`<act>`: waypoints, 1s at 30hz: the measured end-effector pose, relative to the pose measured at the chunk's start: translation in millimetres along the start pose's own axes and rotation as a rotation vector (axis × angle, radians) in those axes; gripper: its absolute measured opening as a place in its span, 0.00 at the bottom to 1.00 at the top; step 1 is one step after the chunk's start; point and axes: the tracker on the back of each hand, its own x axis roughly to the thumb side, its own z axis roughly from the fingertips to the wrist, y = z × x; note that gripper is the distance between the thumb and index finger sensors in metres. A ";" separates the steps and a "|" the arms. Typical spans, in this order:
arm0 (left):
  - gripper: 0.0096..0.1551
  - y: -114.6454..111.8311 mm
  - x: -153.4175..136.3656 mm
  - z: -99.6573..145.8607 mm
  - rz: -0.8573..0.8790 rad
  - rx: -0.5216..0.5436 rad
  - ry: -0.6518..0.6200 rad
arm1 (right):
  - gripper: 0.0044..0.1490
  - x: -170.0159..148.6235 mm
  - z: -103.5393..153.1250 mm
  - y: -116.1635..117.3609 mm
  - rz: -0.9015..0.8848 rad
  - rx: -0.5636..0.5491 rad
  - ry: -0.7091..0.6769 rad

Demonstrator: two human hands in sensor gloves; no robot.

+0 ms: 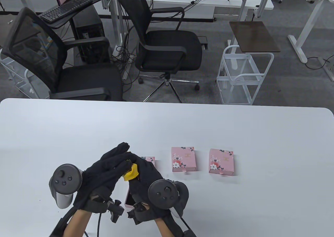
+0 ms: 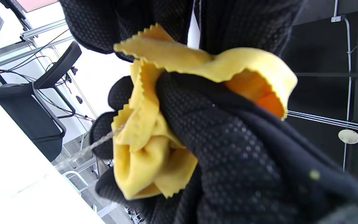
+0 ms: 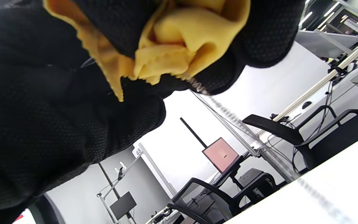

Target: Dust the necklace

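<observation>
Both gloved hands meet above the table's near left. A yellow cloth (image 1: 131, 172) is bunched between them. My right hand (image 1: 142, 169) pinches the cloth (image 3: 179, 46) around a thin necklace chain (image 3: 218, 104), which hangs out of the fold towards the table. My left hand (image 1: 114, 160) lies over the right hand and holds the cloth's other side (image 2: 141, 146). The chain (image 2: 99, 143) also trails out of the cloth in the left wrist view. The rest of the necklace is hidden inside the cloth and gloves.
A pink floral box (image 1: 149, 159) with its drawer pulled out (image 1: 127, 196) lies under my hands. Two more shut pink boxes (image 1: 183, 159) (image 1: 221, 162) lie to the right. Office chairs (image 1: 167, 46) stand beyond the table's far edge.
</observation>
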 end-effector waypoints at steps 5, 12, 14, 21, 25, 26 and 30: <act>0.20 2.1 2.2 0.6 -0.023 0.015 -0.019 | 0.25 -1.8 -0.1 0.6 0.045 -0.002 0.000; 0.19 2.7 3.2 1.6 -0.054 0.038 -0.028 | 0.26 -0.2 -1.3 3.6 0.018 0.075 -0.002; 0.19 2.1 3.5 2.3 -0.057 0.041 -0.032 | 0.25 -2.1 -0.3 3.9 0.039 0.055 0.006; 0.19 -3.8 3.2 3.6 -0.066 0.026 -0.036 | 0.25 -8.2 6.6 7.3 0.005 0.111 0.027; 0.19 -8.6 1.4 4.4 -0.073 0.025 -0.031 | 0.25 -17.7 11.1 9.6 0.049 0.076 0.048; 0.19 -9.8 0.8 4.3 -0.073 0.028 -0.031 | 0.24 -19.5 11.8 10.2 0.058 0.063 0.050; 0.19 -13.7 -0.9 4.8 -0.068 0.032 -0.009 | 0.24 -30.4 13.8 14.0 0.078 0.074 0.058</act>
